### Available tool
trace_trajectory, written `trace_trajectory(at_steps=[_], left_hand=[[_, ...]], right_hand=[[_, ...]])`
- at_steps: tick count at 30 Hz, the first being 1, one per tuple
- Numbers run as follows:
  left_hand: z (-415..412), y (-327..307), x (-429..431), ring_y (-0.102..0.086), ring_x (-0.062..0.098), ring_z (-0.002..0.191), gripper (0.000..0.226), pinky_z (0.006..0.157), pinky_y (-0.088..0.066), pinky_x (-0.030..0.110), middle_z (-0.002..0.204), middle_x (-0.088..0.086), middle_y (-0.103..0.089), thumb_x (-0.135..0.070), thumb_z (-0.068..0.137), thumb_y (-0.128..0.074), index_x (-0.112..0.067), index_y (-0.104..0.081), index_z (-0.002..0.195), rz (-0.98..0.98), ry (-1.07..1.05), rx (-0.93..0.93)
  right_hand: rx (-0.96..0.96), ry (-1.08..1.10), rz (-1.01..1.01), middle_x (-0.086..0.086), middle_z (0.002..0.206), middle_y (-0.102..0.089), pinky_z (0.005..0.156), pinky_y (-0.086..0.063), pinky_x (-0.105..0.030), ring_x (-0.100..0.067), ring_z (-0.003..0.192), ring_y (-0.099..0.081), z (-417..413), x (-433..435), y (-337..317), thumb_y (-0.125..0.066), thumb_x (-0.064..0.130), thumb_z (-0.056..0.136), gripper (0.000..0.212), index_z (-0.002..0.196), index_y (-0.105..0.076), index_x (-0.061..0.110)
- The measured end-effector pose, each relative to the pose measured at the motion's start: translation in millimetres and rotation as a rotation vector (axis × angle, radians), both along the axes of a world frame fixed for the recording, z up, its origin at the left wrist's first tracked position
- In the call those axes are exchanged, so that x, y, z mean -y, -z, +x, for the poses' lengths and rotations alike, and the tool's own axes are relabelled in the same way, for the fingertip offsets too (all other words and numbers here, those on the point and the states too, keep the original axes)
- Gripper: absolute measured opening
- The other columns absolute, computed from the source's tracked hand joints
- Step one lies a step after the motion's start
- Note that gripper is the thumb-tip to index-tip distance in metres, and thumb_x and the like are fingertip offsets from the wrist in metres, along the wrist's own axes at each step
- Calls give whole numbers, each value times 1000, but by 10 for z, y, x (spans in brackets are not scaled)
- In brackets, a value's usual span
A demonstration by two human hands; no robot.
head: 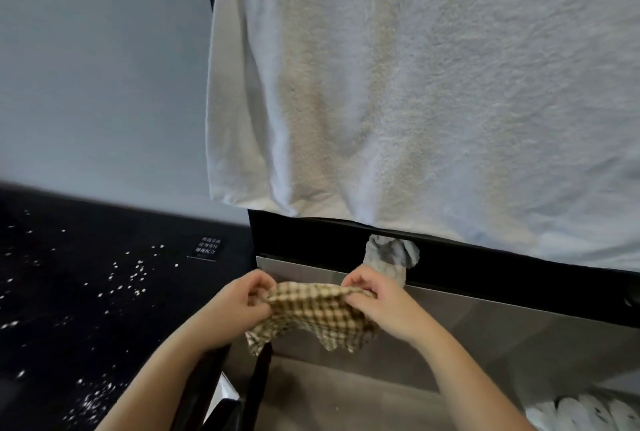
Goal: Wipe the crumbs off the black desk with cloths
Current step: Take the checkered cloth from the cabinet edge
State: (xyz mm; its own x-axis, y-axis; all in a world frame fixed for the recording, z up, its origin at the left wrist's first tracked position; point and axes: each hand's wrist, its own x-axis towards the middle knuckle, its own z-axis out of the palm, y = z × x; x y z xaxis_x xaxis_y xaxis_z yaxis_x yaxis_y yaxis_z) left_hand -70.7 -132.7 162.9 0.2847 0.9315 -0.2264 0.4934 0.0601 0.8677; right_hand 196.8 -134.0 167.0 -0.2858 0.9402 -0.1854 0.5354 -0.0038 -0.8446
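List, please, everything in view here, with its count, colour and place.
checked cloth: one, brown and cream, centre
towel: one, white, hanging upper right
rag: one, grey, bunched under the towel
desk: one, black, left
crumbs: many, white, scattered on the desk
label: one, black with white print, on the desk
steel panel: one, grey, lower right
patterned cloth: one, white, bottom right corner
left hand: one, pinching the checked cloth's left edge
right hand: one, pinching its right edge

Bare left hand [239, 309], bare right hand [381, 306], forearms bare, unsleeved
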Motion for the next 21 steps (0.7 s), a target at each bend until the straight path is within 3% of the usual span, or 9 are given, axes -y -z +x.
trace_trajectory(at_steps=[1,4,7,10,12,15,18,21], left_hand=[[-87,-21,17,-58,13,70,6,67,-47,31,76,3,-64,-15,79,-63,-20,-63,82,4,-24,26],[-292,-54,67,-52,9,66,21,68,-42,32,66,-4,-56,-18,94,-58,-13,-60,74,-29,-97,147],[-433,-22,115,-55,8,66,26,65,-45,28,65,-7,-60,-27,96,-54,-15,-61,74,-101,-177,190],[-608,74,171,-66,23,83,27,79,-52,40,84,7,-72,-31,95,-55,-8,-68,88,-266,-309,324],[-804,131,241,-68,31,95,28,85,-54,43,101,17,-72,-27,92,-61,-3,-66,104,-470,-323,477],[-1177,256,371,-63,35,107,40,85,-53,42,118,24,-64,-6,82,-69,2,-58,119,-658,-130,600],[-1456,375,464,-60,36,113,38,90,-52,44,120,22,-63,5,84,-60,-1,-58,122,-628,-71,561],[-1601,453,545,-66,29,103,23,85,-54,43,110,13,-70,-9,95,-51,-8,-65,113,-539,-189,379]], right_hand=[[-17,14,-38,13,84,-60,73,-41,-18,-2,80,-55,-24,23,-24,-58,25,94,8,90,-62,30],[-170,99,-143,8,80,-58,78,-40,-25,-7,83,-56,-223,103,-98,-58,35,95,20,89,-69,19],[-409,304,-449,9,99,-71,94,-47,-31,-12,98,-65,-532,198,-124,-63,45,89,22,100,-73,28],[-648,413,-719,-8,104,-74,88,-54,-35,-22,94,-71,-805,343,-1,-70,39,82,32,99,-75,12],[-717,429,-761,-12,99,-74,76,-58,-33,-22,84,-71,-1001,520,142,-72,23,75,30,99,-71,5],[-750,505,-765,-19,96,-73,64,-59,-31,-24,79,-72,-1293,797,337,-67,-1,71,33,104,-66,-3],[-779,603,-765,-21,103,-72,78,-59,-44,-31,89,-72,-1488,987,476,-63,-3,76,34,111,-63,1],[-776,660,-707,-18,111,-71,92,-51,-51,-35,105,-66,-1608,1166,539,-52,0,94,23,114,-63,7]])
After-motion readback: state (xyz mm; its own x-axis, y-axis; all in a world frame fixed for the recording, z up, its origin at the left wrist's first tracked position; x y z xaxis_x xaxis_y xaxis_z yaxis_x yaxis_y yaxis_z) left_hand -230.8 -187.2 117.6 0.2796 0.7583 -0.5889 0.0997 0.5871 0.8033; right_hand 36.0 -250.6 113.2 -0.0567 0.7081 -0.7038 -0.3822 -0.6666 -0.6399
